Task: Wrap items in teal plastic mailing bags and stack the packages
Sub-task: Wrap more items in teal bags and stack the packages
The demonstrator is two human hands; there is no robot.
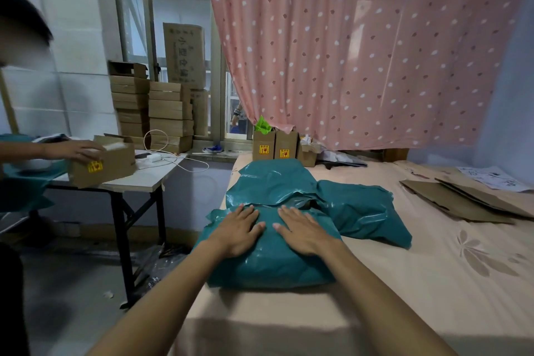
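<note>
Teal mailing-bag package [271, 266] lies on the bed [433, 283], two more behind it.
Left hand [239, 233] and right hand [303, 233] press it flat, fingers spread.

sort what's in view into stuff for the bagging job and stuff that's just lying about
Job:
near teal package, pressed flat by left hand and right hand
far teal package
side teal package
upright stickered boxes, probably still to wrap

Lying about:
flattened cardboard
white charger
pink curtain
stacked window boxes
</note>
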